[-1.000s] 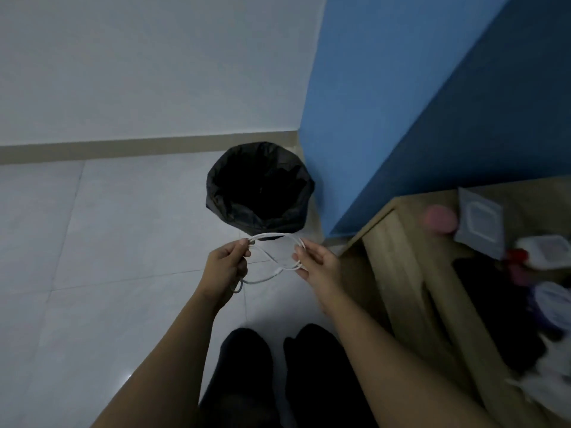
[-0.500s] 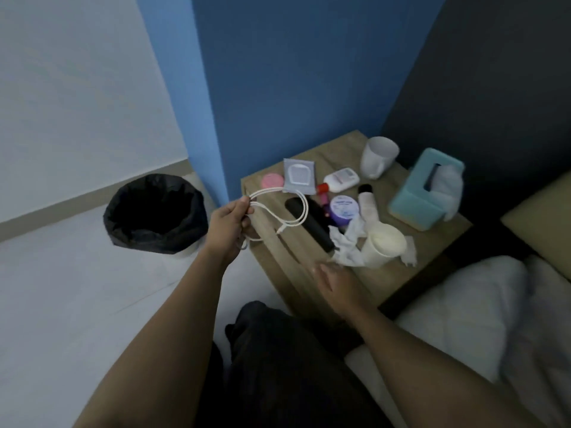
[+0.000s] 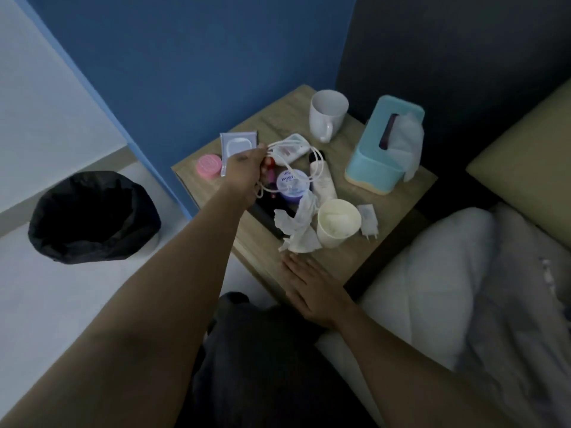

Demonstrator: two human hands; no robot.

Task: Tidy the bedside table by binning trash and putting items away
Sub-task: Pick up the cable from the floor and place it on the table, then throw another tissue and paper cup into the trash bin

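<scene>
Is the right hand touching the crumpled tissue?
Apart. Head view shows the right hand flat on the table's front edge, with bare wood between its fingertips and the crumpled tissue.

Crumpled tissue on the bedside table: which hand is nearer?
Right. The right hand lies flat just in front of the crumpled tissue; the left hand holds the white cable farther back.

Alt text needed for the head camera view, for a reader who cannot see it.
A person's left hand holds a looped white cable over a cluttered wooden bedside table, while the right hand rests flat on its near edge. A black-lined bin stands on the floor to the left.
</scene>
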